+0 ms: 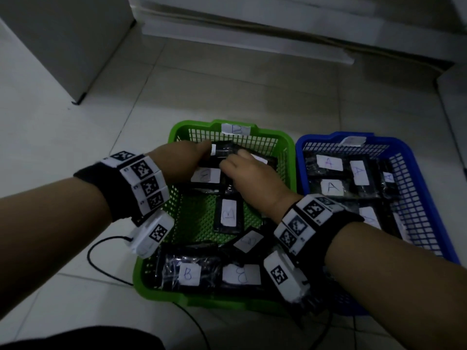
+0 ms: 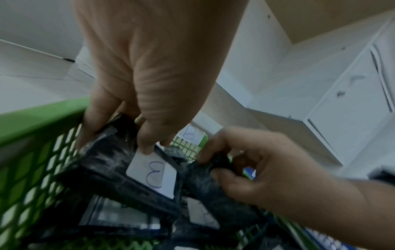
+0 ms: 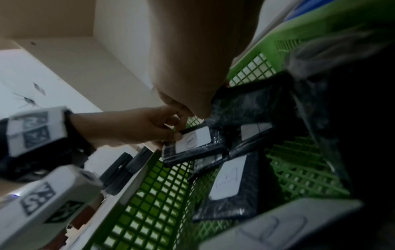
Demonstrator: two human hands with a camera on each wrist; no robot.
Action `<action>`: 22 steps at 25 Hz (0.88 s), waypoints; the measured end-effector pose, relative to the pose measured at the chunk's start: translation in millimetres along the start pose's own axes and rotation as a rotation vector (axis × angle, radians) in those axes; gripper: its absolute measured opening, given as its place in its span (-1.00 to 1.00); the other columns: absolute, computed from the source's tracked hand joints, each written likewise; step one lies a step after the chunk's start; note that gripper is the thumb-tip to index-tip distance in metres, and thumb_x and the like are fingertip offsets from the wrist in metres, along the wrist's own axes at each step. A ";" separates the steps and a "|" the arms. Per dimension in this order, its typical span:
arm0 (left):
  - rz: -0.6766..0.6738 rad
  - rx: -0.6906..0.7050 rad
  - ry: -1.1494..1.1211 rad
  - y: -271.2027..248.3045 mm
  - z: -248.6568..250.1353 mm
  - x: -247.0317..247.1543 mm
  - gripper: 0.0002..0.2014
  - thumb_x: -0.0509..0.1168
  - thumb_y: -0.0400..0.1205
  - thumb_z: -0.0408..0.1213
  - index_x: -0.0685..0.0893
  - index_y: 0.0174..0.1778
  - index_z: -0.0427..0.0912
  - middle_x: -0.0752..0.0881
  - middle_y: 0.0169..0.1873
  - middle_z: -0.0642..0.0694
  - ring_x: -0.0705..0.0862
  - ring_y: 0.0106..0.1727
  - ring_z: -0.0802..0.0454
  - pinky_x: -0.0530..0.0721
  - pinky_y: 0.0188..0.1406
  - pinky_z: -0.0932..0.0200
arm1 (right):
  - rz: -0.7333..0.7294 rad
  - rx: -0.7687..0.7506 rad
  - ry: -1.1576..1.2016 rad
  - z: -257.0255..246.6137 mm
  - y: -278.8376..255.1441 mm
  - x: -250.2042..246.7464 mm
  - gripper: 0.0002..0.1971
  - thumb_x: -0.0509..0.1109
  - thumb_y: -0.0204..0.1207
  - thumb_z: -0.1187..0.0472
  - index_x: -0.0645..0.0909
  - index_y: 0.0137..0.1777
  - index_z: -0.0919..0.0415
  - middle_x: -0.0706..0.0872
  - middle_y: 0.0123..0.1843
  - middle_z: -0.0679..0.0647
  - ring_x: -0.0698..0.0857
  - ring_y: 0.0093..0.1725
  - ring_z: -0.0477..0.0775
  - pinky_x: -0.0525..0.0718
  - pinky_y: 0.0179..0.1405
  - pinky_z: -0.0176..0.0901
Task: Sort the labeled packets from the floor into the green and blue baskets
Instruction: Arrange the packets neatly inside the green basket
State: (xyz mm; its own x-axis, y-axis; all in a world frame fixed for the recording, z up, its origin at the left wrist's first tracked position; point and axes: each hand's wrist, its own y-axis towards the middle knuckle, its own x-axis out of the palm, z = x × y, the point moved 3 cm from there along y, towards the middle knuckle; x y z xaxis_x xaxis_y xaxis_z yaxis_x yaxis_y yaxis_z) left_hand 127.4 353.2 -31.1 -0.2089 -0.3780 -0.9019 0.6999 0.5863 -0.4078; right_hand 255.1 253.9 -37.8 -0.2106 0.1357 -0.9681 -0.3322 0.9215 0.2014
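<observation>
Sorting near complete, by appearance: left hand [image 2: 136, 94] pinching a B-labelled packet [image 2: 136, 170] and right hand [image 2: 254, 169] gripping a second packet [image 2: 205, 177] just beside it, both inside green basket [image 1: 156, 281]; A-labelled packets [image 1: 328, 162] in blue basket [image 1: 427, 178]; none visible on floor [image 1: 75, 299].

The scene is dimly lit, and the floor [image 1: 227, 97] is laid with large pale tiles separated by thin grout lines. A white cabinet [image 1: 63, 46] stands at the far left on a small dark foot, and a long white unit [image 1: 252, 26] with a low ledge runs across the far side of the floor. In the left wrist view, a white panelled cupboard door [image 2: 352, 101] stands at the right, below a beige wall [image 2: 320, 16].
</observation>
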 end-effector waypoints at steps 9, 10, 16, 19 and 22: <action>0.029 0.067 0.275 -6.5 3.9 5.2 -0.65 0.38 0.49 -0.08 0.51 0.16 0.00 0.50 0.18 -0.12 0.52 0.23 -0.14 0.58 0.05 -0.02 | -0.457 0.128 0.092 12.0 -6.1 8.1 -0.46 0.54 0.33 0.29 0.42 0.29 0.20 0.49 0.23 0.18 0.52 0.14 0.19 0.53 -0.25 -0.04; 0.012 0.065 0.260 -7.1 3.8 7.8 -0.64 0.40 0.49 -0.11 0.50 0.17 -0.02 0.45 0.20 -0.15 0.50 0.22 -0.15 0.62 -0.01 -0.03 | -0.483 0.142 0.122 14.8 -8.7 9.5 -0.49 0.55 0.34 0.25 0.43 0.25 0.19 0.44 0.21 0.17 0.52 0.01 0.16 0.46 -0.33 -0.09; -0.046 0.079 0.286 2.2 6.8 16.2 -0.70 0.27 0.61 -0.22 0.51 0.25 -0.16 0.52 0.22 -0.17 0.54 0.24 -0.16 0.62 0.04 -0.02 | -0.494 0.227 0.041 30.0 -8.3 17.7 -0.68 0.36 0.44 0.42 0.49 0.19 0.25 0.41 0.20 0.25 0.60 -0.22 0.28 0.47 -0.45 -0.10; -0.104 0.123 0.267 5.9 5.3 19.1 -0.71 0.27 0.61 -0.25 0.54 0.23 -0.22 0.55 0.23 -0.19 0.58 0.22 -0.14 0.58 0.18 0.03 | -0.519 0.003 -0.024 11.0 -5.6 15.1 -0.62 0.27 0.50 0.44 0.51 0.31 0.18 0.44 0.29 0.24 0.59 0.04 0.25 0.49 -0.34 -0.02; -0.139 0.111 0.194 3.9 -3.0 14.6 -0.69 0.32 0.57 -0.23 0.58 0.22 -0.18 0.53 0.28 -0.13 0.58 0.25 -0.10 0.58 0.20 0.06 | -0.646 -0.277 -0.028 -9.1 -12.9 21.8 -0.53 0.23 0.56 0.43 0.48 0.44 0.10 0.40 0.49 0.27 0.42 0.33 0.33 0.57 -0.11 0.13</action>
State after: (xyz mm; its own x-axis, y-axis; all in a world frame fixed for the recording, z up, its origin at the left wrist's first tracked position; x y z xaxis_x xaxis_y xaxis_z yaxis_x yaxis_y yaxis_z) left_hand 125.1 352.1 -46.2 -0.4279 -0.2988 -0.8530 0.7239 0.4518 -0.5214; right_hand 246.4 241.6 -60.1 0.1304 -0.3953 -0.9093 -0.6059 0.6942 -0.3886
